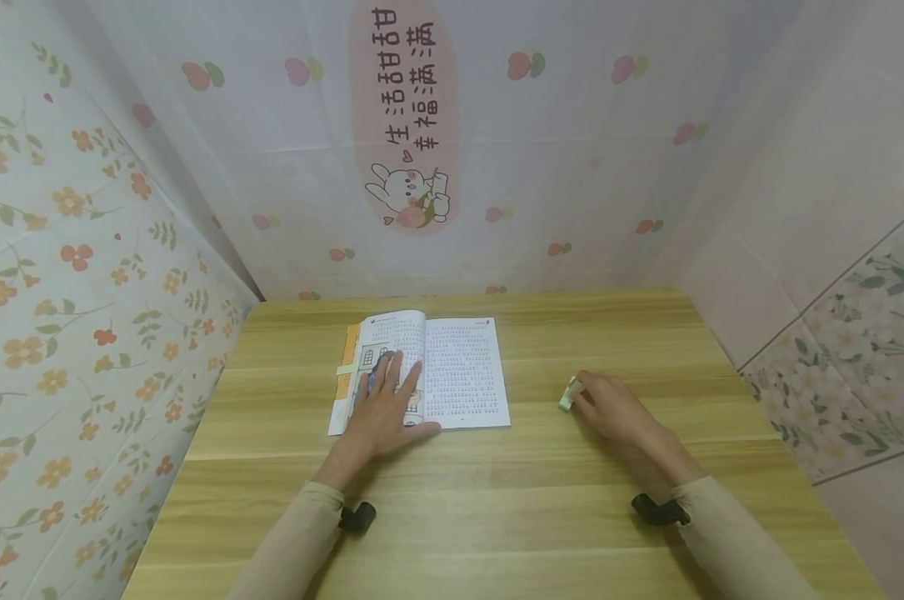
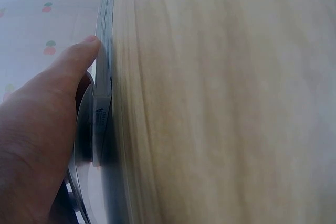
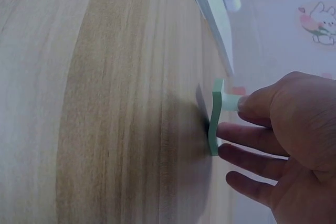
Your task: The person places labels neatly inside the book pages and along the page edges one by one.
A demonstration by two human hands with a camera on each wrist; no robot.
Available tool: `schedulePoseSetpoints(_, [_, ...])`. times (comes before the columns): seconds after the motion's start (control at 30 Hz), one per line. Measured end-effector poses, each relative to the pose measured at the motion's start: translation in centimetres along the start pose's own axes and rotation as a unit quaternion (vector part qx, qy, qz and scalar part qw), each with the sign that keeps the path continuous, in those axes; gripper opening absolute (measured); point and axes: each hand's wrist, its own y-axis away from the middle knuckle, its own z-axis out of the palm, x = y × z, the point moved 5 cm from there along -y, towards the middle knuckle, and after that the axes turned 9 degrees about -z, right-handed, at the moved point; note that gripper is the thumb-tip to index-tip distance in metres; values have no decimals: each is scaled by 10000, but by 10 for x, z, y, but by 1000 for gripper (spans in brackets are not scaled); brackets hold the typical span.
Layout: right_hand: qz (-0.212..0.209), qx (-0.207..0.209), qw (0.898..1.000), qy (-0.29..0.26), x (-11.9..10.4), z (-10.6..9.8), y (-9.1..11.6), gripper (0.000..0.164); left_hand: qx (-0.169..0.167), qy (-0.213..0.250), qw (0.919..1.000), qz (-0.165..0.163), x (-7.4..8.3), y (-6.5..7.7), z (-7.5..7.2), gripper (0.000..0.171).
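Two bare hands work at a worktop of light, yellowish wood grain, on which a white-paged paperback book with printed text lies spread open. On the book's left page, partly covering a coloured drawing, rests the left hand; its grip is loose, fingers straight and fanned, holding nothing. A pale-green flat tab sits at the book's left edge, across an orange strip. To the right of the book and well apart from it, the right hand has its grip closed on a small pale-green piece with a wavy strip and a lighter stub, the thumb at the stub. Whether that piece touches the worktop is unclear. Beyond the book hangs a white, fruit-printed cloth with a rabbit drawing.
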Motion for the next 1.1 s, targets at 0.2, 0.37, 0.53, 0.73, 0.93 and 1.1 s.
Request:
schedulePoseSetpoints(0.2, [-57,-66,10000,33,-1,-1,0,12,9,31,10000,7,-1,0,1,118])
schedulePoseSetpoints(0.37, [-37,-268,9996,10,-2,-2,0,9,-21,19,10000,-1,-1,0,2,118])
schedulePoseSetpoints(0.53, [-30,-422,9991,-56,-4,-4,-1,6,-28,25,10000,-5,-1,0,2,118])
schedulePoseSetpoints(0.73, [22,-550,9984,-152,-7,-8,-2,5,-54,23,10000,-4,0,1,1,118])
schedulePoseSetpoints(0.93, [71,-623,9977,-241,-8,-10,-2,6,-31,28,10000,8,-1,0,0,117])
schedulePoseSetpoints(1.1, [114,-739,9967,-321,-10,-11,-2,7,-41,4,10000,10,-1,0,1,118])
